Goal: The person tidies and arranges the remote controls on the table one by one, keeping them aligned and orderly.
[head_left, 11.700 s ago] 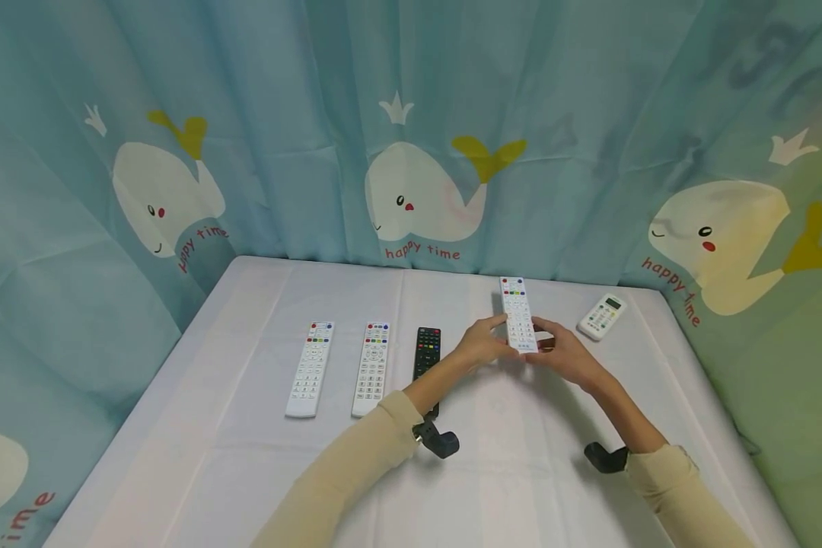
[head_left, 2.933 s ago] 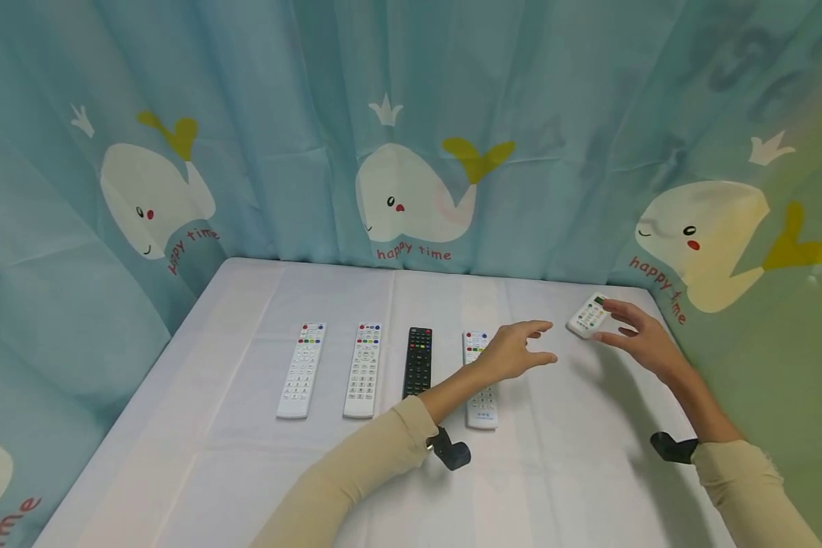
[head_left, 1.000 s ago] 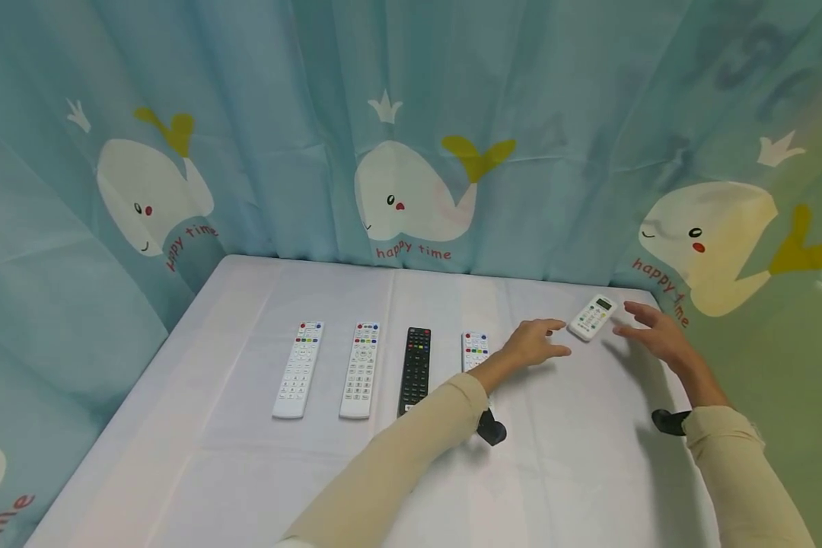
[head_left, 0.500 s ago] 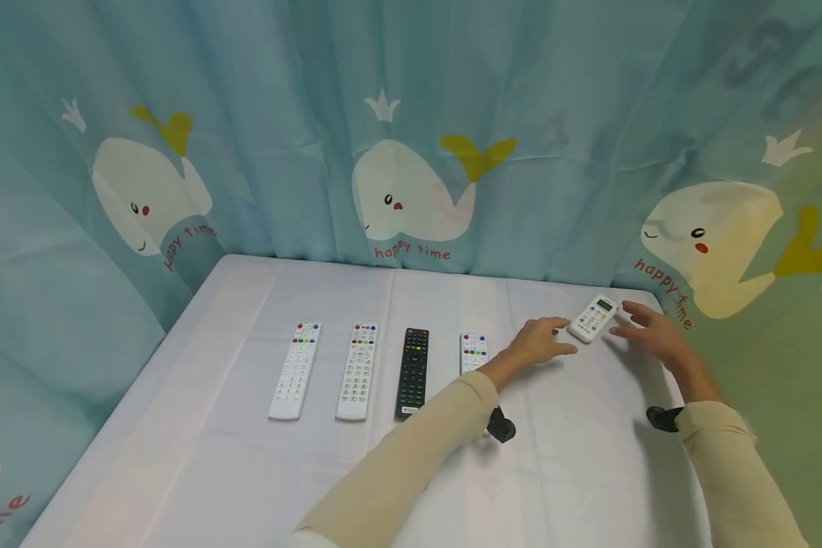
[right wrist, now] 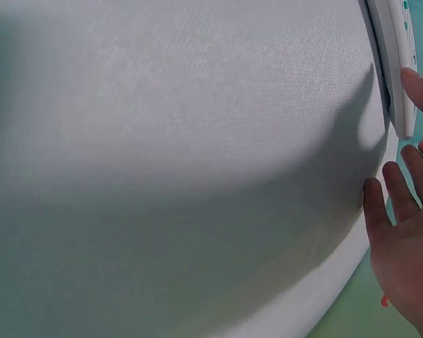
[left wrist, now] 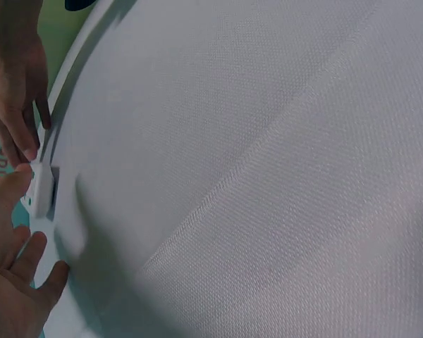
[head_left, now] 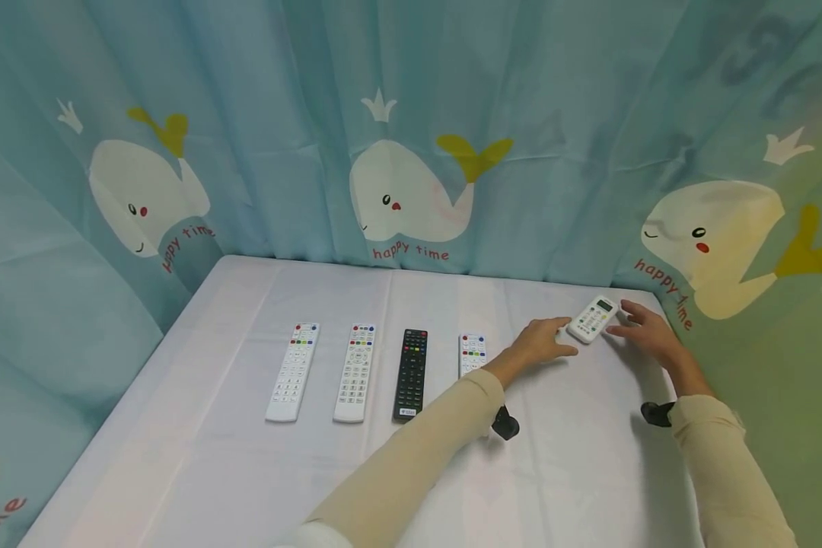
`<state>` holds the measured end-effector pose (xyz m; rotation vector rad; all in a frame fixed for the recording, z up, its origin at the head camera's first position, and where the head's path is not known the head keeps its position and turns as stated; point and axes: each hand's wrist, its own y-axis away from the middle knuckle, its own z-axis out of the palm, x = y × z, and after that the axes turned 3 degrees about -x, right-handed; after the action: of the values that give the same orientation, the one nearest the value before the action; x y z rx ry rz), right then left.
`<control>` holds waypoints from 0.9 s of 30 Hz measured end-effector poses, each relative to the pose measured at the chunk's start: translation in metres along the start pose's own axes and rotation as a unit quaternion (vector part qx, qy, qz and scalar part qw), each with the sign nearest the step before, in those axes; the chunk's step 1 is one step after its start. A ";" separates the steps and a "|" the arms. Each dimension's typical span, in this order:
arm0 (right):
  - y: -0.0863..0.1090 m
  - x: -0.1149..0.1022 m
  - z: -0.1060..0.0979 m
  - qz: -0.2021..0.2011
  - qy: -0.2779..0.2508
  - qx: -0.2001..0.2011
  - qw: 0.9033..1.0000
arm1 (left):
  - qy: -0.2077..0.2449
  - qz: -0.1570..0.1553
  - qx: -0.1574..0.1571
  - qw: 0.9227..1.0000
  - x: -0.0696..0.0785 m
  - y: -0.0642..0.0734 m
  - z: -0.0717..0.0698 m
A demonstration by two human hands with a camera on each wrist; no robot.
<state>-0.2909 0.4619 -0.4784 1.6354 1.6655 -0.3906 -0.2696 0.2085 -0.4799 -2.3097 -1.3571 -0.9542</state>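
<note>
A small white air-conditioner remote with a dark display lies at a slant near the table's back right corner. My left hand is at its left side, fingers spread and thumb apart, the fingertips close to its edge. On the other side, my right hand reaches in with extended fingers and thumb at the remote's right edge. The left wrist view shows the remote's white end between the two hands. In the right wrist view, the thumb overlaps the remote's side, while the other fingers are loosely spread.
To the left lie a white remote, another white remote and a black remote in a row. A further white remote is partly covered by my left forearm. A whale-print curtain borders the white-covered table.
The white remote both hands held 11.7 seconds ago now lies beside the black one. Since then both hands have moved right to the small remote, lately closing in slightly from both sides.
</note>
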 end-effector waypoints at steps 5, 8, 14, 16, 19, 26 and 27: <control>-0.006 -0.003 -0.001 0.007 0.009 -0.006 1.000 | -0.010 0.005 0.002 1.000 -0.001 -0.004 0.001; -0.007 -0.004 0.000 0.014 0.005 -0.005 1.000 | -0.010 0.008 0.001 1.000 -0.002 -0.007 0.003; -0.013 0.002 -0.003 0.018 0.007 -0.022 1.000 | -0.019 0.004 0.002 1.000 -0.002 -0.012 0.006; -0.013 0.001 -0.003 0.022 0.010 -0.025 0.999 | -0.020 -0.002 0.003 1.000 -0.002 -0.013 0.007; -0.013 0.001 -0.002 0.024 0.011 -0.021 0.999 | -0.024 -0.013 0.001 1.000 -0.001 -0.014 0.007; -0.009 0.001 -0.001 0.026 0.010 -0.015 0.999 | -0.037 -0.034 0.010 0.999 -0.001 -0.019 0.011; -0.009 0.002 -0.001 0.025 0.009 -0.021 0.999 | -0.038 -0.035 0.014 0.999 -0.001 -0.019 0.012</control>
<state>-0.3000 0.4631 -0.4816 1.6511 1.6315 -0.3146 -0.2818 0.2240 -0.4909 -2.3132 -1.4809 -0.8714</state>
